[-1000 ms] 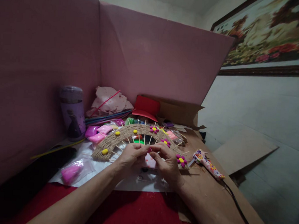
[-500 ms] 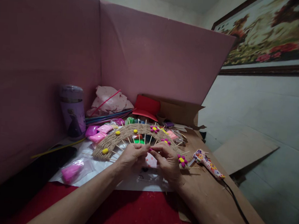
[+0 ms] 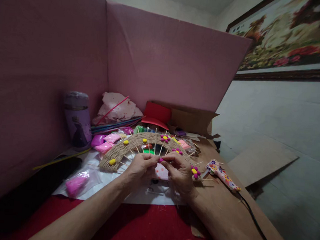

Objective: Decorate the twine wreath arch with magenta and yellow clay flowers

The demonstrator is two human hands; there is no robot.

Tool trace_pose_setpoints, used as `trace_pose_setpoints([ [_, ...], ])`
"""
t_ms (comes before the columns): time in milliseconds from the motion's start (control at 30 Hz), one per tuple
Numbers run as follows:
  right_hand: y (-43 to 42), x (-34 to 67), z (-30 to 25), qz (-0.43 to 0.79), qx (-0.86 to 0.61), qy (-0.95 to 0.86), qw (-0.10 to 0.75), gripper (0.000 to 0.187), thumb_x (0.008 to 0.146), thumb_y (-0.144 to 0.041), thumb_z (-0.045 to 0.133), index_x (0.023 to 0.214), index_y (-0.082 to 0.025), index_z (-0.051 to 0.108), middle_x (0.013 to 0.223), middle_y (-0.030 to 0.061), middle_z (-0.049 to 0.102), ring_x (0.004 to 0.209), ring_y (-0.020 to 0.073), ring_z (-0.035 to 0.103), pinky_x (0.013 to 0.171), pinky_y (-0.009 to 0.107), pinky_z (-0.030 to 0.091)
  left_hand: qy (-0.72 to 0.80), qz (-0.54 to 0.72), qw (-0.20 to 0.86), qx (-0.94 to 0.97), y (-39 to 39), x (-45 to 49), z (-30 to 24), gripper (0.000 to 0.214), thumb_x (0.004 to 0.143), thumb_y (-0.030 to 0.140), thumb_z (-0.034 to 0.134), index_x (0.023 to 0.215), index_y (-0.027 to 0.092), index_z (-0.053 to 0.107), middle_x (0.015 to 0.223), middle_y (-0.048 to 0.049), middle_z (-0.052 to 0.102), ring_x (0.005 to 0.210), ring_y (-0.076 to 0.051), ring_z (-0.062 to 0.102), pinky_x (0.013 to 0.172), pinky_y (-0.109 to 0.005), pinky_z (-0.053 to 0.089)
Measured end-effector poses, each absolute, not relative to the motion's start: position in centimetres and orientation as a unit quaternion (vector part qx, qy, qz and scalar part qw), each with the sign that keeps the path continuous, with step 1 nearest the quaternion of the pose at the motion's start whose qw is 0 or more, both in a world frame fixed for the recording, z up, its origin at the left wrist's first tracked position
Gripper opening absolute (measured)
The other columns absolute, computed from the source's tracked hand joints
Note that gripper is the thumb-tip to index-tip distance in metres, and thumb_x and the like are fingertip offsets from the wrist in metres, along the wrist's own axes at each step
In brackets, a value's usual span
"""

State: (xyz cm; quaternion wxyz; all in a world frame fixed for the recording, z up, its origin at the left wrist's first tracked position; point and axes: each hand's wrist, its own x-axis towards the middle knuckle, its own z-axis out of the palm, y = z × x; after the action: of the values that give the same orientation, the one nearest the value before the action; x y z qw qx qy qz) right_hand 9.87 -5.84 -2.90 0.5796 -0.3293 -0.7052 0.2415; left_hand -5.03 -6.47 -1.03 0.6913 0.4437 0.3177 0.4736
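Observation:
Between the fingertips of my left hand (image 3: 143,167) and my right hand (image 3: 177,171) sits a small magenta piece of clay (image 3: 161,160). Both hands are closed in a pinch on it. Just beyond them lies an arch of woven twine on wooden sticks (image 3: 135,143). Its right side carries magenta clay flowers (image 3: 165,138) with yellow centres. On its left side are plain yellow clay dots (image 3: 112,162). My hands hide part of the arch's inner edge and the white sheet (image 3: 140,197) beneath.
A bagged pink clay lump (image 3: 76,184) lies at left, near a purple tumbler (image 3: 78,121). More clay packets (image 3: 104,146) sit behind the arch. At right, a floral-patterned glue gun (image 3: 223,175) with a black cord rests on cardboard (image 3: 224,212). Pink panels (image 3: 169,62) stand behind.
The magenta clay shows slightly more between my fingertips. Otherwise my hands, the arch and the things around them stay in nearly the same place.

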Motion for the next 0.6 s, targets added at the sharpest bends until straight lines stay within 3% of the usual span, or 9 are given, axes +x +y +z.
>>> trace_pose_setpoints([
  [600,-5.93,9.93,-2.95,0.215,-0.350,-0.716,0.564,0.006,0.078,-0.024,0.065,0.081,-0.019,0.064,0.075,0.0012,0.062,0.069,0.0136,0.056,0.059,0.024,0.044,0.310,0.471,0.693,0.449,-6.74,-5.00,-0.99,0.036,0.065,0.041,0.072,0.058,0.015,0.049,0.041,0.0094,0.031,0.035,-0.002,0.020,0.035,-0.018,0.014],
])
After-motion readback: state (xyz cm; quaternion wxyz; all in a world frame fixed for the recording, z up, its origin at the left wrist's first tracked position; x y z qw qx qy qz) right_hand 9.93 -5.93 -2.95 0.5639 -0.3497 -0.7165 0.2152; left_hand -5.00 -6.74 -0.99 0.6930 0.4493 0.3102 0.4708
